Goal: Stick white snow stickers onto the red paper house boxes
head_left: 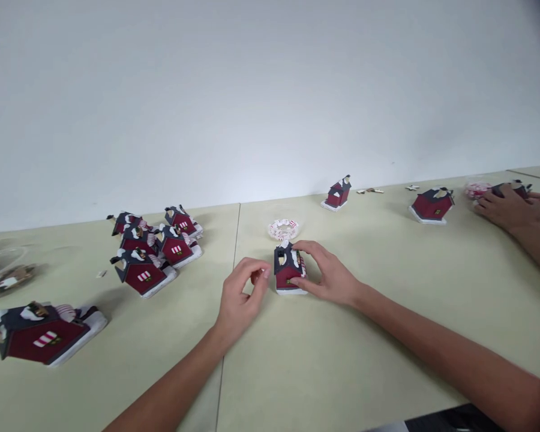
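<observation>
In the middle of the table stands a small red toy house point(284, 277) with a dark roof, white snow patches and a white base. My right hand point(328, 277) grips it from the right, thumb at the near wall and fingers at the roof. Just left of the house is my left hand point(245, 291), thumb and forefinger pinched together. Whether a small piece sits in that pinch I cannot make out. Right behind the house lies a clear dish point(283, 229) of red-and-white striped pieces.
Several similar houses point(144, 273) cluster at the left, with another house point(40, 336) nearer. Clear trays of small parts point(9, 281) lie far left. Two houses point(337, 193) point(432, 205) and loose pieces point(369, 191) stand toward the wall. Another person's hands point(513, 207) hold a house at right.
</observation>
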{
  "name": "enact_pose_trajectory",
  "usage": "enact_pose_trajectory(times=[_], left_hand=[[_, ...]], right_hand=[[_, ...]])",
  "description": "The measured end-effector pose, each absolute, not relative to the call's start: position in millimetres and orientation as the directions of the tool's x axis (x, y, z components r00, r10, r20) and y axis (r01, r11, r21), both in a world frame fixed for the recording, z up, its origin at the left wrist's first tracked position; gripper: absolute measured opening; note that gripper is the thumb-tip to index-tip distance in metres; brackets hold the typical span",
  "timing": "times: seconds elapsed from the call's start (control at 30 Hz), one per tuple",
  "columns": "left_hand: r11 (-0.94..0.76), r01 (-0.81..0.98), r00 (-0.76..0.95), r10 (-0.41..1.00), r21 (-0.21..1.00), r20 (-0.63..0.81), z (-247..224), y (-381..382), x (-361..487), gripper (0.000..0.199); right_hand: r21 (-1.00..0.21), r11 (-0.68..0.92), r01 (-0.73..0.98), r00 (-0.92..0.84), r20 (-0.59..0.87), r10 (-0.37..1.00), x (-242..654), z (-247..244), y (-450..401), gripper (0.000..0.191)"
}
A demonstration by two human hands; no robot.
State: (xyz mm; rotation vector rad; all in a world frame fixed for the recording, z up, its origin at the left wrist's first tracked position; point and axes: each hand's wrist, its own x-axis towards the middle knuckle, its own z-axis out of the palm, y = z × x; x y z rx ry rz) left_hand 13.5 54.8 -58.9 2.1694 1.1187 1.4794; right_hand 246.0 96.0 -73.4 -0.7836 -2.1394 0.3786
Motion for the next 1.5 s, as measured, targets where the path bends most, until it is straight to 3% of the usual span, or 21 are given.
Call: enact_pose_trajectory(times=[0.13,0.33,0.47,0.7,0.97,1.17,1.5], left_hand=[[-0.784,0.484,0.322,0.573,0.389,0.754,-60,51,14,0.021],[-0.822,0.505,0.448,0.511,0.265,0.733,-66,49,19,0.024],[-0.770,0.558,0.418,0.583,0.309,0.697,-68,50,18,0.017],[-0.614,0.522,0.259,0.776,0.592,0.575,-67,46,24,0.002],[-0.700,0.624,0.390,0.664,0.348,0.638,-65,47,23,0.011],[-0.650,0.593,0.295,0.725,0.476,0.622,-73,51,20,0.007],[-0.614,0.584,0.251,0.759,0.531,0.601,-73,49,23,0.004]], right_hand=[[-0.497,0.765,0.410,-0.485,0.591,0.644,246,-71,95,0.063],[-0.523,0.740,0.424,-0.469,0.572,0.673,244,-69,91,0.063],[-0.555,0.703,0.444,-0.444,0.545,0.711,242,-71,88,0.064],[-0.584,0.674,0.452,-0.414,0.532,0.739,237,-69,83,0.065],[-0.593,0.665,0.453,-0.377,0.549,0.746,232,-73,83,0.064],[-0.615,0.633,0.470,-0.336,0.539,0.772,232,-76,83,0.069],[-0.634,0.622,0.460,-0.336,0.523,0.783,230,-75,81,0.065]])
